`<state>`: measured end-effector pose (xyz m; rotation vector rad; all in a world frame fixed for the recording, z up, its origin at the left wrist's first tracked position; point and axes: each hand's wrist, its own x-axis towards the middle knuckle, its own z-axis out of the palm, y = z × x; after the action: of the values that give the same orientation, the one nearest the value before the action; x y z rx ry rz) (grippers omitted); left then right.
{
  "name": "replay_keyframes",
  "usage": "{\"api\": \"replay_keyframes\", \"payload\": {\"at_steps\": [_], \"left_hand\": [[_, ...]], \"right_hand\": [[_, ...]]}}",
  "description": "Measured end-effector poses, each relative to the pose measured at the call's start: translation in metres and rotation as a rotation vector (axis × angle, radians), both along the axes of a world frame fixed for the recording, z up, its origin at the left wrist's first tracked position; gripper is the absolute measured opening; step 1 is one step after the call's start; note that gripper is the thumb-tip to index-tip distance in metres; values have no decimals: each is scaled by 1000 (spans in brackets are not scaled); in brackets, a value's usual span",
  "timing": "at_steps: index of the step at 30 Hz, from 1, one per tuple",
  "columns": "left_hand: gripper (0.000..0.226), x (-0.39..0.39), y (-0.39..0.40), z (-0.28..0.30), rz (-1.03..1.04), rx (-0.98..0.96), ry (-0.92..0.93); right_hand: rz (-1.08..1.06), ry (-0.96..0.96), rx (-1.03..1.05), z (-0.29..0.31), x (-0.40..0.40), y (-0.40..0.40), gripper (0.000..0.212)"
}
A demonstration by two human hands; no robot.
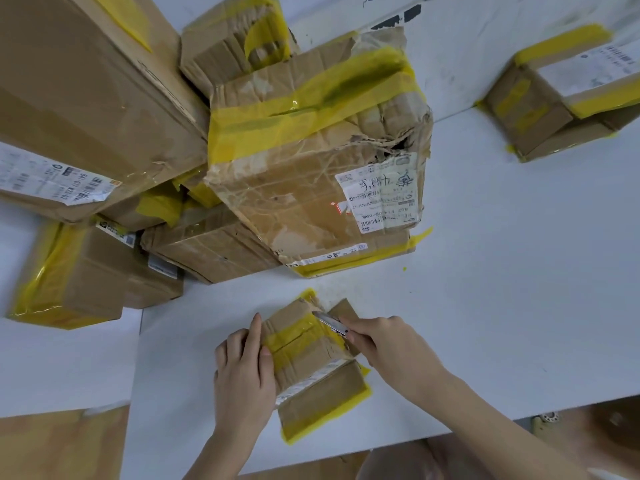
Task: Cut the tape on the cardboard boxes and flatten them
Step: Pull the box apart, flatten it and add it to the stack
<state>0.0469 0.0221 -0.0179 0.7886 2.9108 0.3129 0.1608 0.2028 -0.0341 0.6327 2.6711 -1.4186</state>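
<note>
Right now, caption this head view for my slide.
Right hand slices knife through small box tape; left hand steadies.

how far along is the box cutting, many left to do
Early on. Nothing in view lies fully flat yet. In hand: the small box, one flap already open toward the person; the left hand steadies it while the right hand holds a knife at its yellow tape. Left: the taped pile of boxes behind and another box at far right.
</note>
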Motion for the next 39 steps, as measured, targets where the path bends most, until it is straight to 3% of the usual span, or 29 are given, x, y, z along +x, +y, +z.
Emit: {"api": "replay_keyframes", "payload": {"at_steps": [16,21,27,29,32,34,36,39], "left_hand": [[61,-3,-1,-5,34,-24,-12],[46,-7,-1,-7,55,-137,15],[40,-35,-12,16,1,-248,-197],[48,-43,-18,25,58,-180,-391],[89,-40,-30,29,229,-69,-702],[100,-28,-35,28,421,141,-841],[101,-13,-35,23,565,415,-839],[102,10,-30,9,585,666,-713]], "right_hand": [[171,-27,-53,3,35,11,35],[80,-40,-65,2,39,9,33],[-46,-17,-101,3,45,7,34],[-88,9,-116,8,44,10,34],[-127,26,-281,18,37,10,43],[-127,-12,-396,21,27,3,57],[-89,-7,-423,21,14,-11,36],[-58,19,-444,20,-6,-38,15]]}}
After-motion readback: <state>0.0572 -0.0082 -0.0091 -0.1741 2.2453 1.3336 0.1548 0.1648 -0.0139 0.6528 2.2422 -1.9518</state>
